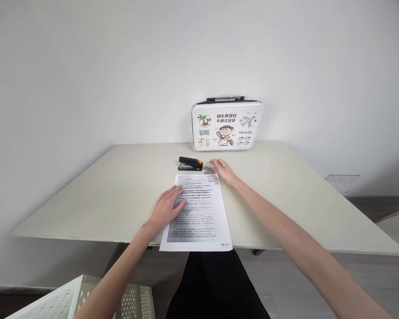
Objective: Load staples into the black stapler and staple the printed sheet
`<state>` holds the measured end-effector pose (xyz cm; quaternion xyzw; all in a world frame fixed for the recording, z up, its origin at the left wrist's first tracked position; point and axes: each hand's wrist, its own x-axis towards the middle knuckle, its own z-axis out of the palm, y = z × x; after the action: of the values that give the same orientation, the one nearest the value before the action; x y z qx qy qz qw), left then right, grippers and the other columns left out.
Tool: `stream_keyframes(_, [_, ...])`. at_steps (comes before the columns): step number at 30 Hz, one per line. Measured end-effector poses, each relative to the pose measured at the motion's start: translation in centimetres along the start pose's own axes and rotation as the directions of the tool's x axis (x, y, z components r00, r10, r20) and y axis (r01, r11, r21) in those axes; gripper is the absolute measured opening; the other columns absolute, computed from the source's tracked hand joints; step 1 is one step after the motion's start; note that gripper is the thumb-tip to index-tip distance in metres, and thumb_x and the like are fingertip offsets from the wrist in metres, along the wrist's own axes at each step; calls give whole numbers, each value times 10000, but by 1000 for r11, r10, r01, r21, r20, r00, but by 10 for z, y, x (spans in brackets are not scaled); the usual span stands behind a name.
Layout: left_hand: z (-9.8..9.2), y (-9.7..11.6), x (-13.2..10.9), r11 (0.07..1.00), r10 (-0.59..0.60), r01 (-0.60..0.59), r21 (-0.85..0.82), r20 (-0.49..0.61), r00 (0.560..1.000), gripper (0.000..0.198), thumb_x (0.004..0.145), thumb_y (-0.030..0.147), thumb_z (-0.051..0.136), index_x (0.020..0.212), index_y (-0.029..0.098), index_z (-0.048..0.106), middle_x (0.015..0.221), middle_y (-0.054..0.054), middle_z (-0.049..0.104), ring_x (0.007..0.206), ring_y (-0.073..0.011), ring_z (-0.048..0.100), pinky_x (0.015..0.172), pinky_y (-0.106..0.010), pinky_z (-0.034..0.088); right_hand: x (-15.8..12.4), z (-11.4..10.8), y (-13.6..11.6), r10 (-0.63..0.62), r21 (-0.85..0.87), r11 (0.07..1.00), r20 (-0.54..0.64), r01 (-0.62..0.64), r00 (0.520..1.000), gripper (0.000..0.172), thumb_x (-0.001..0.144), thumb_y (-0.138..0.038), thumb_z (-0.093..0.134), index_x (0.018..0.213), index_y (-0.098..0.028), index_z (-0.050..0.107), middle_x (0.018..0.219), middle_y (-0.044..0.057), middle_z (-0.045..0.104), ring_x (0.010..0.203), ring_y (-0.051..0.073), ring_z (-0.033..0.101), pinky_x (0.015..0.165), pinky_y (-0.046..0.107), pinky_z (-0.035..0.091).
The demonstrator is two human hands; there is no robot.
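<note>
My left hand [168,206] lies flat with its fingers spread on the left side of a printed sheet of paper [199,217], whose near end reaches past the table's front edge. My right hand [222,169] is just beyond the sheet's top right corner, fingers stretched out to the left. Beside its fingertips are several small grey strips that look like staples [207,169]. A patterned grey patch [213,179] shows at that corner; whether it is printed or lying there I cannot tell. Left of the strips rests a black stapler [190,164] with an orange part.
A white carrying case [228,128] with cartoon prints and a black handle stands at the back of the pale table [96,195], near the wall. Below the table at the left is a white perforated basket [76,294].
</note>
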<state>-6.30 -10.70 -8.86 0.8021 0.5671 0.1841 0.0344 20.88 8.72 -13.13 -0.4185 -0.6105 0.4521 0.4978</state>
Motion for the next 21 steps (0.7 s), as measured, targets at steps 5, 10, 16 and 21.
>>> stream_keyframes(5, [-6, -6, -5, 995, -11, 8, -102, -28, 1000, 555, 1052, 608, 404, 1421, 232, 581, 1598, -71, 521, 1528, -263, 413, 1268, -470, 338, -43, -37, -10, -6, -94, 996, -86, -2, 996, 378, 983, -551, 499, 1164, -263, 662, 1388, 61, 670, 1358, 235, 558, 1226, 461, 353])
stream_keyframes(10, [-21, -21, -28, 997, -11, 12, -73, 25, 1000, 584, 1015, 642, 483, 1484, 298, 533, 1627, -53, 484, 1543, -295, 384, 1256, -518, 345, -116, -85, -32, 15, -170, 985, -48, -23, 999, 362, 981, -570, 541, 1202, -323, 688, 1412, 29, 667, 1374, 254, 563, 1226, 482, 365])
stream_keyframes(16, [-31, -31, -39, 996, -80, 80, -41, 20, 997, 610, 998, 660, 490, 1484, 296, 545, 1624, -68, 486, 1514, -331, 427, 1231, -549, 375, -196, -134, -58, 68, -335, 940, 22, -57, 997, 383, 1026, -575, 491, 1315, -383, 652, 1476, 21, 633, 1392, 268, 568, 1197, 484, 418])
stream_keyframes(21, [-35, -28, -35, 988, -141, 140, -60, -16, 990, 642, 1008, 667, 429, 1496, 263, 533, 1588, -78, 533, 1444, -338, 523, 1202, -518, 426, -224, -141, -71, 54, -330, 942, -39, -64, 998, 374, 1020, -581, 480, 1247, -362, 683, 1416, 44, 678, 1342, 284, 614, 1140, 482, 481])
